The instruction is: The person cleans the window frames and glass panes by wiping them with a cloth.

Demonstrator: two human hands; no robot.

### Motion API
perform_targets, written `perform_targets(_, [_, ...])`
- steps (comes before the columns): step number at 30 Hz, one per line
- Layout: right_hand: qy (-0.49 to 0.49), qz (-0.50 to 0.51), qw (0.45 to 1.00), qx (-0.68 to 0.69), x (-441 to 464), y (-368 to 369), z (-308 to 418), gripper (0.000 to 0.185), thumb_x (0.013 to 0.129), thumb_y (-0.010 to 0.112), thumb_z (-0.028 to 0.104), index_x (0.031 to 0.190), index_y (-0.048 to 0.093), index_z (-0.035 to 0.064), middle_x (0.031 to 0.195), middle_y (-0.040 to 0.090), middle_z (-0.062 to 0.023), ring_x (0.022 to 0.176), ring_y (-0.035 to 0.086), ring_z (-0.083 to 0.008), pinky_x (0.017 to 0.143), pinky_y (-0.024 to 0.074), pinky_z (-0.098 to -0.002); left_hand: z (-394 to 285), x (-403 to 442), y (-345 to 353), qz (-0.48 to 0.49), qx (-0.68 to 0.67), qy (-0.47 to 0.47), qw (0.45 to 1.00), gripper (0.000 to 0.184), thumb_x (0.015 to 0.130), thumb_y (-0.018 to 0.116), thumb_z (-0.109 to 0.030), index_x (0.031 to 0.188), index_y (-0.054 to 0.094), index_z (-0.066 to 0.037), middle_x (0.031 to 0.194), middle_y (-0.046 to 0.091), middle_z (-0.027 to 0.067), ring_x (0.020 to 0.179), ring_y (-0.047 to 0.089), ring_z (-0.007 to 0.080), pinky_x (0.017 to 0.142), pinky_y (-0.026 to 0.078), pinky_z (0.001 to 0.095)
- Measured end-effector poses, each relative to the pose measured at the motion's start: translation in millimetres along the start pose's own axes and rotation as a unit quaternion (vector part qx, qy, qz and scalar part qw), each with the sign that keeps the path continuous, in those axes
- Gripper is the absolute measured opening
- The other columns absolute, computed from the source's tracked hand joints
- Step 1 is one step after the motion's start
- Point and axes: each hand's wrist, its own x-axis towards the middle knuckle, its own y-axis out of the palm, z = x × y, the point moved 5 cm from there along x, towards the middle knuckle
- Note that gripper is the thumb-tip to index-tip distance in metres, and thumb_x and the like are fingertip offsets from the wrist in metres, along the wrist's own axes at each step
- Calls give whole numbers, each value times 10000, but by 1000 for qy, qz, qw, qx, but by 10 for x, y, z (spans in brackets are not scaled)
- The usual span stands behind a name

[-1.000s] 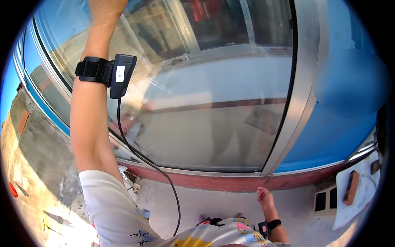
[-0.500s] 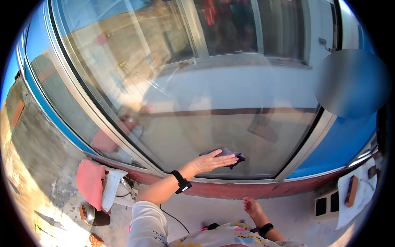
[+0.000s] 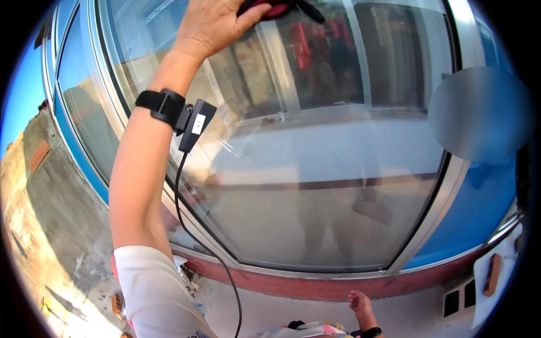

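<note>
At the top edge, my left hand (image 3: 213, 25) is raised against the large glass pane (image 3: 321, 219). A dark cloth with a reddish patch (image 3: 277, 9) is held under its fingers, partly cut off by the frame; the thumb lies along the cloth. A black strap with a small cabled device (image 3: 194, 125) sits on my left wrist. Low in the view, my right hand (image 3: 360, 307) hangs in front of the red sill (image 3: 304, 286), fingers loosely curled, with nothing visible in them. It is apart from the glass.
A silver metal frame (image 3: 420, 225) borders the pane, with a blue panel (image 3: 451, 217) on the right. At lower right are a hollow block (image 3: 459, 298) and a brick (image 3: 492, 274) on a white sheet. A black cable (image 3: 228, 270) hangs beside my left arm.
My left hand has moved from the pane's bottom up to its top, carrying the cloth. My right hand has shifted slightly right and lower in the view. The view has tilted upward a little.
</note>
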Motion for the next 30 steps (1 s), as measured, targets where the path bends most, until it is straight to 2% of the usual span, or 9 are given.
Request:
perform_targets(3, [-29,16,999,30,2,119,117,141,875,563,220,930,649,123,784,649,7,666,559,-79,604,462,-252,242,35,175,-51,4,-78,996,543,895,538,-347,1379,434,-125,1468,344,151,1314,346,361,1039,272,510])
perform_targets(6, [-16,28,999,40,45,143,33,133,877,565,213,925,651,123,775,648,8,666,561,-83,604,462,-256,-487,-252,-127,9,-32,-82,996,538,896,534,-360,1377,432,-141,1474,331,141,1328,326,354,1044,265,530])
perform_targets(9, [32,27,999,-3,63,86,-119,135,872,575,232,912,650,128,777,659,-3,663,575,-107,600,472,-282,-1257,-995,-316,86,-130,-51,986,623,785,629,-464,1354,476,-259,1475,354,54,1347,325,285,1063,214,569])
perform_targets(11, [49,26,998,-30,95,22,-187,139,872,573,233,915,651,126,778,659,-4,666,576,-108,602,474,-283,-1769,-1574,-482,193,-169,-23,966,676,748,638,-483,1367,463,-273,1475,358,57,1358,313,294,1093,143,580])
perform_targets(16, [70,32,993,-90,99,41,-213,131,862,587,230,911,653,129,807,661,-3,689,583,-119,621,480,-285,-2902,-3071,-903,252,-230,105,934,653,811,569,-447,1422,374,-325,1496,325,-60,1387,269,145,1121,72,550])
perform_targets(21, [50,67,991,-104,48,356,-260,157,862,585,229,933,652,105,823,663,-22,698,589,-126,619,490,-283,-3325,-3897,-1137,189,-199,249,929,569,895,474,-302,1446,339,-258,1521,283,-69,1399,253,101,1139,85,499])
perform_targets(26, [74,105,988,-81,174,342,-565,175,864,578,231,968,642,104,836,660,-20,702,581,-119,619,486,-282,-2137,-2966,-871,215,-256,310,890,662,827,558,-396,1438,355,-243,1515,297,-60,1391,284,125,1144,126,499])
perform_targets(28, [80,82,990,-84,252,214,-671,173,862,582,239,962,641,111,830,657,-14,697,576,-117,617,482,-279,-1381,-2233,-640,208,-308,195,908,716,735,639,-461,1395,409,-308,1484,358,-50,1375,320,139,1138,149,499])
perform_targets(30, [83,54,991,-87,314,110,-694,171,859,585,248,956,641,118,825,654,-9,693,572,-115,614,477,-277,-635,-1535,-497,127,-177,109,970,625,769,647,-458,1348,453,-320,1459,388,-20,1343,355,177,1084,226,509])
